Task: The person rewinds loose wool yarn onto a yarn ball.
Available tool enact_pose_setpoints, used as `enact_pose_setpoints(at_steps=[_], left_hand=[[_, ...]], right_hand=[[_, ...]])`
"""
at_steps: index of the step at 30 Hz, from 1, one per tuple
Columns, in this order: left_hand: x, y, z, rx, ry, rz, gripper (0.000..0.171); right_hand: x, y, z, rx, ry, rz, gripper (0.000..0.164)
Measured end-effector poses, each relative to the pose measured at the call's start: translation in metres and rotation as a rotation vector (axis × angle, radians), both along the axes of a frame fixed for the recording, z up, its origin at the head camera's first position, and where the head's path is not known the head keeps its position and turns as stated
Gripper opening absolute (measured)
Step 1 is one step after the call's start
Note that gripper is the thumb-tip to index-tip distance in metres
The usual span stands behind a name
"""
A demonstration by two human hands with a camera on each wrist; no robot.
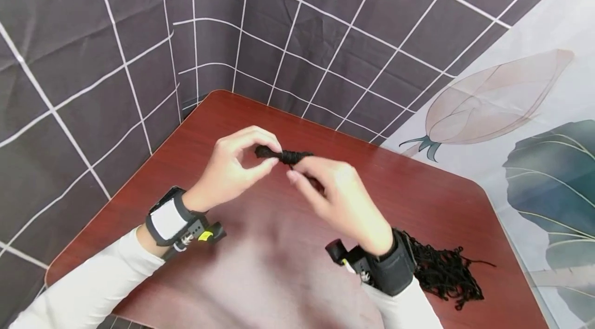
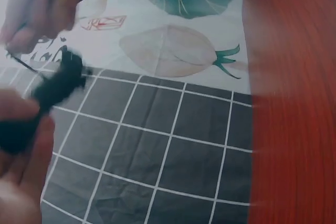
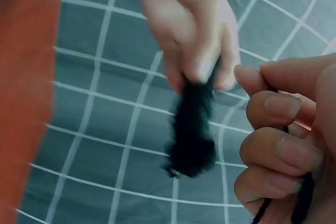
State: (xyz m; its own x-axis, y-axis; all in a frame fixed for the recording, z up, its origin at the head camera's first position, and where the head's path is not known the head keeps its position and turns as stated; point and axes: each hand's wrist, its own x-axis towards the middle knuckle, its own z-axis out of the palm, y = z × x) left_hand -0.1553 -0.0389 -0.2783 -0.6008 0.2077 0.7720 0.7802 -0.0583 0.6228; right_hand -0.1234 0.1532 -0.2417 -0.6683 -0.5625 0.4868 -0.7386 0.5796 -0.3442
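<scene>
A small bundle of black cord [image 1: 295, 157], with cord wound round its middle, is held above the table. My left hand [image 1: 234, 163] pinches the bundle between thumb and fingers, and a looped end sticks out to the left. My right hand [image 1: 346, 197] is close by on the right. In the right wrist view its fingers are curled round a thin black strand [image 3: 303, 200]. The left wrist view shows a taut piece of strand [image 2: 26, 64] between the right fingertips and the bundle [image 2: 60, 80], both blurred there.
A loose, tangled heap of black cord [image 1: 448, 272] lies on the reddish-brown table [image 1: 395, 184], partly behind my right wrist. Dark grid-patterned cloth [image 1: 288, 24] hangs behind and at the left. A white cloth with plant prints [image 1: 492, 107] is at the right.
</scene>
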Motion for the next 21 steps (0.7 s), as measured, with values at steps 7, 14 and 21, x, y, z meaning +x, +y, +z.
enact_pose_setpoints(at_steps=[7, 14, 21], left_hand=[[0.006, -0.005, -0.002, 0.066, -0.065, -0.292, 0.025], [0.002, -0.001, 0.001, 0.206, -0.097, -0.165, 0.023], [-0.002, -0.002, 0.004, 0.079, -0.06, 0.066, 0.019]], right_hand=[[-0.038, 0.01, 0.008, -0.161, -0.367, 0.088, 0.013], [-0.032, 0.012, -0.03, -0.309, -0.566, 0.154, 0.016], [-0.008, -0.002, -0.027, -0.053, -0.204, 0.064, 0.018]])
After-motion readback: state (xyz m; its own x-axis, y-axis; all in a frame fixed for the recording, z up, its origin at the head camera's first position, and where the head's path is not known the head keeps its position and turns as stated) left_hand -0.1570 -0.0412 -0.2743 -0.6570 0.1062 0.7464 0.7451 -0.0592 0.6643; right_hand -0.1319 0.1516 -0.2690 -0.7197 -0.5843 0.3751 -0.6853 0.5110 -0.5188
